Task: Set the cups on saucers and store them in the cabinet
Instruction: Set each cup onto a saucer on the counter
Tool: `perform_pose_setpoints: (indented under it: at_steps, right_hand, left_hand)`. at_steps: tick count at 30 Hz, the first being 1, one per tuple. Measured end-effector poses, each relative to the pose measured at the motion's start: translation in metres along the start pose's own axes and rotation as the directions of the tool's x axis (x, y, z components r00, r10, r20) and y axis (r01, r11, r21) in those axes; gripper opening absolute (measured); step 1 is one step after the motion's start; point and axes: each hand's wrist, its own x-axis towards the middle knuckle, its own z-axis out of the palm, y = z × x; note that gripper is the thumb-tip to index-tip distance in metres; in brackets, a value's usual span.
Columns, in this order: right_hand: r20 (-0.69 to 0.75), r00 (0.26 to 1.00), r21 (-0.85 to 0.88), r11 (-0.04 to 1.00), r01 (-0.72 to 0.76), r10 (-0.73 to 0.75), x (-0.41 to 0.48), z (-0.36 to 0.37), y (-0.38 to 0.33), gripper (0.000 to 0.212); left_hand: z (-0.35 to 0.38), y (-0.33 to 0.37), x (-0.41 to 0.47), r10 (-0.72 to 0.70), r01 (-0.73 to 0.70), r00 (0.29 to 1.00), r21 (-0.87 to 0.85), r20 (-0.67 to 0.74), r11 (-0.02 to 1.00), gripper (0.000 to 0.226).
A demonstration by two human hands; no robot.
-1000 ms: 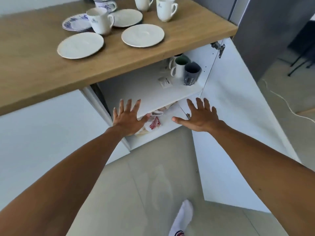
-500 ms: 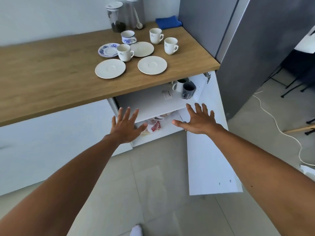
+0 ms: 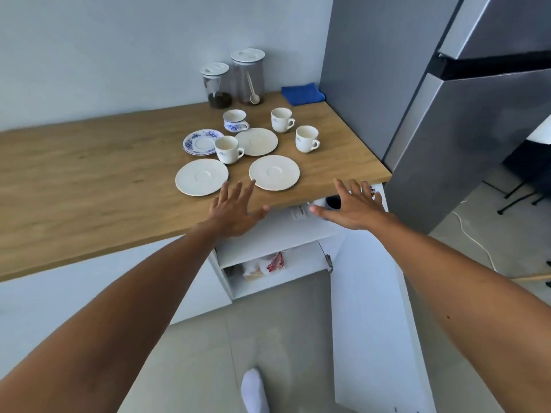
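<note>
Cups (image 3: 228,149) on wooden counter (image 3: 89,186) beside fridge (image 3: 453,150) (perhaps a mug (image 3: 332,202) below)

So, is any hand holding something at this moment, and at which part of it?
Nothing is held. The left hand and the right hand are both open, fingers spread, at the front edge of the wooden countertop.

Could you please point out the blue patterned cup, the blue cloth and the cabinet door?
blue patterned cup (image 3: 234,125): head view, front wall.
blue cloth (image 3: 302,94): head view, top face.
cabinet door (image 3: 366,323): head view, inner panel.
</note>
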Motion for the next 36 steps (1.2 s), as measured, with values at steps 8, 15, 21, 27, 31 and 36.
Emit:
perform_pose_setpoints:
  at_steps: [8, 15, 21, 27, 31, 36]
  right_hand:
    - [0.021, 0.998, 0.059, 0.996, -0.062, 0.061, 0.096, -0.035, -0.024, 0.118]
    - [0.013, 0.996, 0.172, 0.981, -0.088, 0.087, 0.172, -0.042, -0.026, 0.102]
    - [-0.064, 0.994, 0.449, 0.892, -0.050, 0.087, 0.229, -0.039, -0.009, 0.060]
    - [-0.069, 0.990, 0.766, 0.642, -0.026, 0.122, 0.246, -0.033, -0.005, 0.025]
    - [-0.078, 0.991, 0.846, 0.534, 0.010, 0.106, 0.249, -0.027, -0.005, 0.014]
    - [-0.073, 0.987, 0.926, 0.378, 0.013, 0.145, 0.246, -0.026, -0.011, 0.014]
  left_hand:
    - [-0.015, -0.005, 0.097, 0.018, -0.013, 0.999, -0.167, 0.032, 0.986, 0.081]
    - [-0.001, -0.020, 0.146, -0.022, -0.015, 0.995, -0.368, -0.097, 0.930, 0.064]
    - [0.009, -0.019, 0.172, -0.196, 0.130, 0.975, -0.435, -0.109, 0.891, 0.047]
    - [0.016, -0.020, 0.179, -0.308, 0.208, 0.941, -0.479, -0.140, 0.853, 0.037]
    - [0.018, -0.020, 0.178, -0.386, 0.269, 0.914, -0.521, -0.128, 0.810, 0.028]
    - [0.025, -0.019, 0.174, -0.444, 0.289, 0.883, -0.568, -0.153, 0.771, 0.023]
